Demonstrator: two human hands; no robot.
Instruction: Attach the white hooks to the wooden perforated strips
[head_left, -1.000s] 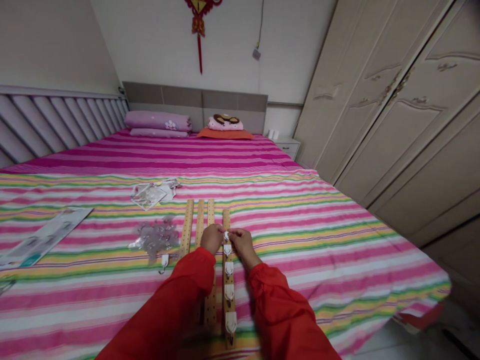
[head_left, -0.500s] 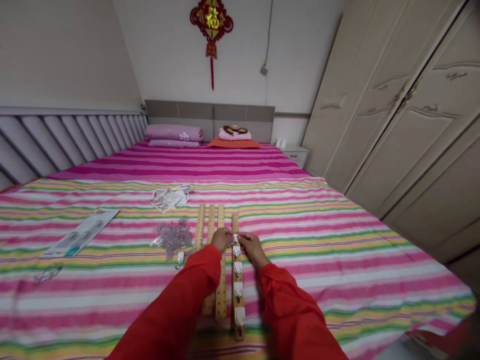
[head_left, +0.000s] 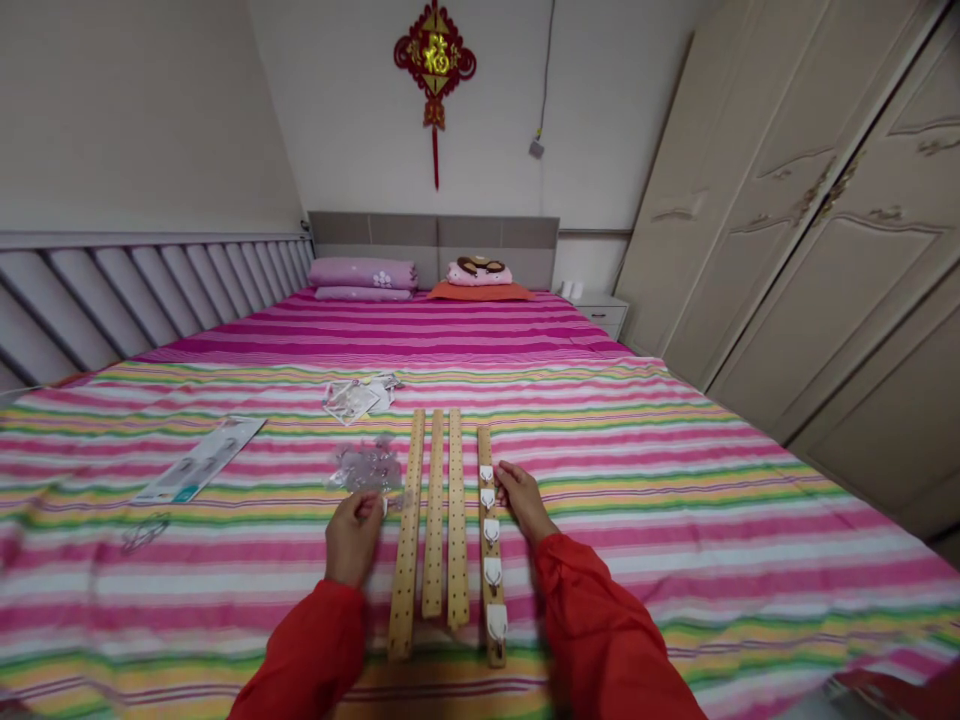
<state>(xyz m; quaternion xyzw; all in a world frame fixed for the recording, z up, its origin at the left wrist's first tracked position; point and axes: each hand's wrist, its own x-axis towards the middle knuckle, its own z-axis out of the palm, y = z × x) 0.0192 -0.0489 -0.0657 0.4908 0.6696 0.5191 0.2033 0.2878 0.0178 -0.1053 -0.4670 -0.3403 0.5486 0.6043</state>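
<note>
My left hand (head_left: 355, 535) is pinched closed at a small white hook (head_left: 385, 505), of which only an edge shows past the fingertips. Beside the right-hand wooden strip (head_left: 486, 445) is my right hand (head_left: 525, 500), fingers bent and slightly apart, with nothing visible in them. Its fingertips are at the strip's right edge; whether they touch it I cannot tell. Several white hooks (head_left: 492, 572) sit in a row along that strip. Between my hands lie three bare strips with rows of holes: a left one (head_left: 406, 580), a middle one (head_left: 433, 540) and a right one (head_left: 456, 540).
Clear plastic pieces (head_left: 367, 465) lie left of the strips, with crumpled packaging (head_left: 364, 397) behind them. Further left are a long flat package (head_left: 206, 460) and thin metal loops (head_left: 145, 532). Everything rests on a striped bedsheet (head_left: 645, 590); a wardrobe (head_left: 787, 230) stands right.
My left hand has left the hooked strip and moved left and nearer to the loose white hook. My right hand has come off the top hook to the strip's right side.
</note>
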